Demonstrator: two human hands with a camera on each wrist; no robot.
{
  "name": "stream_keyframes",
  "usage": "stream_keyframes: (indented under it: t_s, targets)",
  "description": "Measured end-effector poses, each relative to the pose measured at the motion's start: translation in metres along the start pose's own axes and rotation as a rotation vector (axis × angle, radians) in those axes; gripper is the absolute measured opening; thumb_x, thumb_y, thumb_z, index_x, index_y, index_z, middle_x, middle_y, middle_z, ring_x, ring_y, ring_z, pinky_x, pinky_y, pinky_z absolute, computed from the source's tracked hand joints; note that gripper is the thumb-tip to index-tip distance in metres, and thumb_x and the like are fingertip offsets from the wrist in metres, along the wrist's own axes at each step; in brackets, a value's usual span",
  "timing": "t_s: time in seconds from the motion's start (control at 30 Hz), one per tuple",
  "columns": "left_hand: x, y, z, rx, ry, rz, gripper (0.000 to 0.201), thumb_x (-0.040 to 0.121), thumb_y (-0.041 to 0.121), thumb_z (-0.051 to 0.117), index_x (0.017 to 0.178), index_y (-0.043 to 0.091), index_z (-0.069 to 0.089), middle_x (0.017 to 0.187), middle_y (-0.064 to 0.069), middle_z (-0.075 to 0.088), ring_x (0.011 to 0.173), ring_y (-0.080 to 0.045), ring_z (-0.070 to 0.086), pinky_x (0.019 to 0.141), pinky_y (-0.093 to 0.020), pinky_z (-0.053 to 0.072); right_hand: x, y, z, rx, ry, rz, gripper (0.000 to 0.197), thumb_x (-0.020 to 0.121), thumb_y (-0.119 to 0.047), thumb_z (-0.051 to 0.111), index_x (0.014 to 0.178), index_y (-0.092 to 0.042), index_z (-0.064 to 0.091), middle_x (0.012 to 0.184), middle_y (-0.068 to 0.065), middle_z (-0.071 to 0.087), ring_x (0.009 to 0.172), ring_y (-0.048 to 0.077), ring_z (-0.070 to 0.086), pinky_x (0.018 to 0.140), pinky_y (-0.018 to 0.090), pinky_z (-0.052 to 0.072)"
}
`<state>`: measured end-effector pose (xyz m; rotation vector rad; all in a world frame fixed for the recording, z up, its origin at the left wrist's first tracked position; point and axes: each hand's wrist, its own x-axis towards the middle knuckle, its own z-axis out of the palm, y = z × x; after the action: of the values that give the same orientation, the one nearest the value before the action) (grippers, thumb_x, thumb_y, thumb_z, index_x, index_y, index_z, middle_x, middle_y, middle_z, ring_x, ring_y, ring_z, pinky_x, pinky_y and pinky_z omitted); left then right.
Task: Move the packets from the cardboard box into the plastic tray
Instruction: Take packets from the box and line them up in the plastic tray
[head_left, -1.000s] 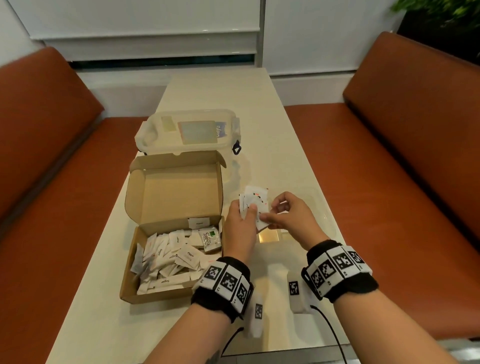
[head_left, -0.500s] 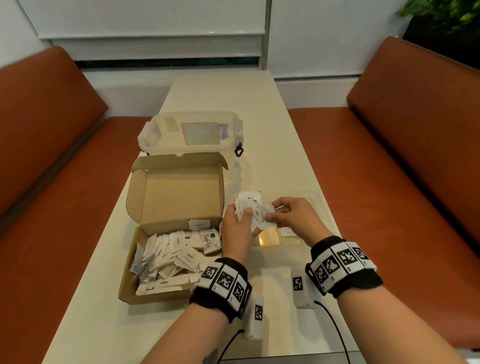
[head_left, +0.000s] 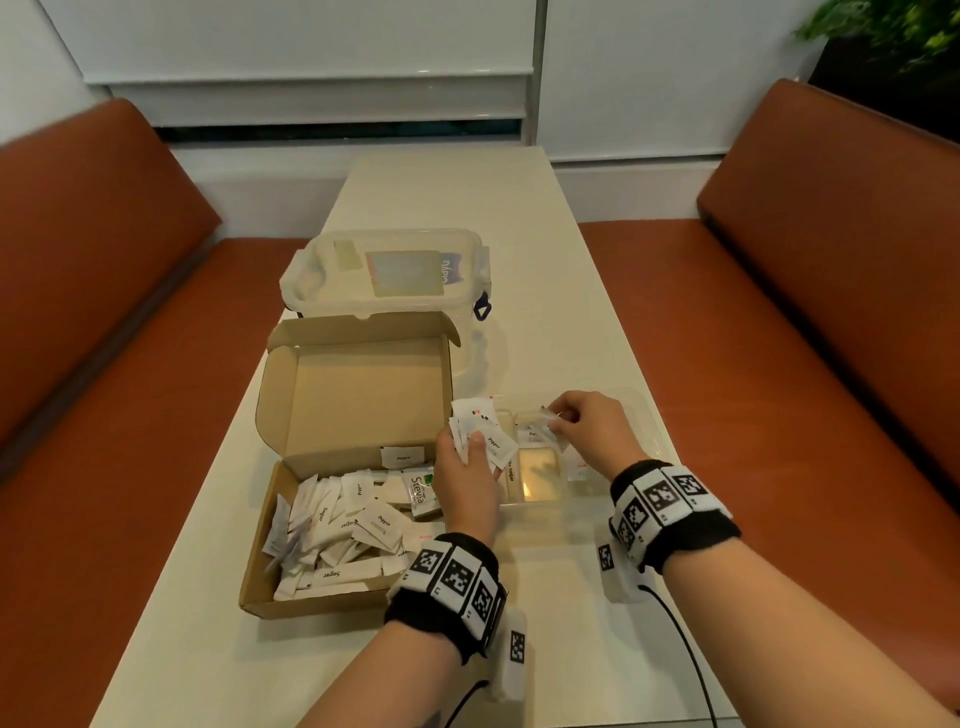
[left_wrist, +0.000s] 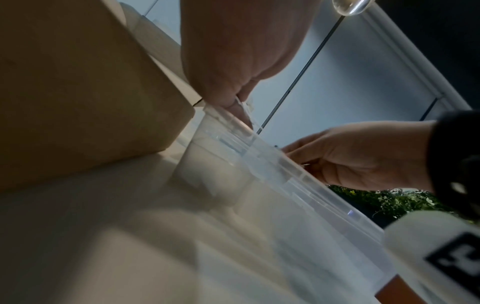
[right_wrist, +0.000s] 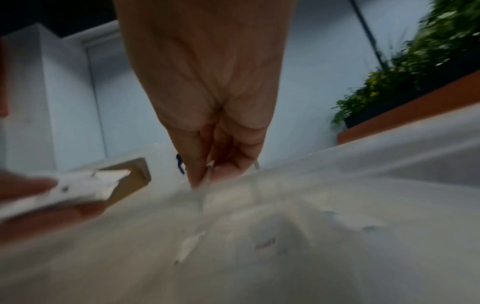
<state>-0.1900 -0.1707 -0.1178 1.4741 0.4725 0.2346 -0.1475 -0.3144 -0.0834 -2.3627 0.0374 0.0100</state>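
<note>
Grip, left hand (head_left: 467, 483): fingers and thumb curled round a fanned bunch of packets (head_left: 480, 434), held over the gap between box and tray.
Grip, right hand (head_left: 587, 431): thumb and fingertips pinched on a single packet (head_left: 549, 420) above the tray's far compartments; in the blurred right wrist view it looked to be edge-on between the fingers.
Table (head_left: 550, 291): long and pale, between two orange benches (head_left: 831, 322).
Lidded tub (head_left: 387, 273): clear plastic, closed, just behind the box's raised lid.
Cardboard box (head_left: 311, 605): open on the person's left, lid standing up, its base heaped with loose white packets (head_left: 332, 525) marked Sugar and Pepper, plus one Stevia sachet (head_left: 423, 493).
Plastic tray (head_left: 636, 410): clear, divided, just right of the box and under both hands.
Packets in tray (head_left: 576, 467): a few lay flat in its compartments.
Wrist bands (head_left: 670, 506): black with square printed markers, one on each wrist.
</note>
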Motion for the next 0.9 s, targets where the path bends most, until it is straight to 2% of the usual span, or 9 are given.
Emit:
stream_keyframes:
  t_s: [0.1, 0.2, 0.3, 0.33, 0.4, 0.47, 0.6, 0.73, 0.9]
  targets:
    - [0.000, 0.000, 0.000, 0.051, 0.011, 0.034, 0.015, 0.098, 0.022, 0.048, 0.111, 0.015, 0.053, 0.095, 0.005, 0.061, 0.085, -0.010, 0.062, 0.080, -0.035, 0.055, 0.007, -0.005, 0.015, -0.155, -0.051, -0.048, 0.022, 0.090, -0.004, 0.053, 0.105, -0.007, 0.069, 0.100, 0.010, 0.069, 0.092, 0.022, 0.061, 0.080, 0.025, 0.047]
    - [0.000, 0.000, -0.002, 0.082, 0.009, 0.063, 0.019, 0.098, 0.022, 0.048, 0.112, 0.010, 0.054, 0.097, 0.002, 0.063, 0.091, -0.016, 0.062, 0.079, -0.027, 0.052, 0.015, -0.008, 0.023, -0.432, -0.075, -0.121, 0.031, 0.094, -0.005, 0.043, 0.112, -0.013, 0.067, 0.106, 0.010, 0.068, 0.104, 0.027, 0.053, 0.086, 0.033, 0.044]
    - [-0.001, -0.002, -0.003, 0.138, 0.007, 0.077, 0.025, 0.098, 0.021, 0.047, 0.118, 0.007, 0.054, 0.093, 0.004, 0.062, 0.081, -0.003, 0.059, 0.062, -0.002, 0.041, 0.022, -0.006, 0.030, -0.615, -0.127, -0.124, 0.036, 0.094, -0.003, 0.039, 0.117, -0.016, 0.065, 0.112, 0.007, 0.065, 0.111, 0.027, 0.047, 0.088, 0.034, 0.042]
    - [-0.001, -0.002, -0.003, 0.148, 0.003, 0.078, 0.024, 0.098, 0.020, 0.047, 0.117, 0.007, 0.055, 0.090, 0.006, 0.060, 0.077, 0.004, 0.056, 0.056, 0.001, 0.039, 0.023, -0.005, 0.032, -0.645, -0.141, -0.118, 0.036, 0.094, -0.004, 0.039, 0.117, -0.017, 0.064, 0.112, 0.005, 0.065, 0.112, 0.027, 0.045, 0.088, 0.034, 0.041]
    - [0.000, -0.002, -0.002, 0.165, -0.004, 0.078, 0.024, 0.098, 0.020, 0.047, 0.117, 0.008, 0.055, 0.090, 0.005, 0.059, 0.075, 0.006, 0.053, 0.053, 0.001, 0.038, 0.023, -0.001, 0.036, -0.664, -0.154, -0.120, 0.035, 0.095, -0.007, 0.040, 0.118, -0.019, 0.065, 0.111, 0.005, 0.066, 0.112, 0.026, 0.045, 0.088, 0.035, 0.042]
    - [0.000, -0.002, -0.002, 0.179, -0.008, 0.078, 0.024, 0.098, 0.020, 0.047, 0.118, 0.008, 0.054, 0.092, 0.004, 0.059, 0.075, 0.001, 0.055, 0.053, 0.000, 0.039, 0.021, 0.005, 0.039, -0.617, -0.138, -0.136, 0.032, 0.095, -0.009, 0.043, 0.116, -0.020, 0.065, 0.106, 0.006, 0.066, 0.110, 0.025, 0.046, 0.088, 0.034, 0.043]
    - [0.001, -0.003, -0.001, 0.193, -0.011, 0.076, 0.021, 0.098, 0.019, 0.047, 0.115, 0.008, 0.055, 0.083, 0.011, 0.055, 0.072, 0.007, 0.052, 0.051, 0.001, 0.038, 0.019, 0.011, 0.043, -0.460, -0.075, -0.159, 0.027, 0.090, -0.002, 0.047, 0.110, -0.010, 0.063, 0.103, 0.010, 0.064, 0.102, 0.024, 0.047, 0.078, 0.027, 0.040]
    - [0.000, -0.003, -0.002, 0.201, -0.022, 0.086, 0.023, 0.099, 0.020, 0.047, 0.117, 0.010, 0.055, 0.090, 0.007, 0.058, 0.076, 0.003, 0.054, 0.055, 0.000, 0.039, 0.016, 0.013, 0.043, -0.390, -0.017, -0.186, 0.024, 0.083, 0.005, 0.051, 0.104, -0.004, 0.057, 0.104, 0.011, 0.054, 0.095, 0.026, 0.046, 0.070, 0.026, 0.033]
    - [-0.001, -0.002, -0.002, 0.193, -0.032, 0.084, 0.024, 0.099, 0.020, 0.046, 0.119, 0.010, 0.053, 0.094, 0.003, 0.059, 0.075, 0.008, 0.052, 0.052, 0.000, 0.039, 0.013, 0.019, 0.043, -0.481, -0.077, -0.193, 0.021, 0.087, 0.002, 0.047, 0.104, -0.008, 0.055, 0.101, 0.008, 0.055, 0.097, 0.023, 0.041, 0.072, 0.025, 0.032]
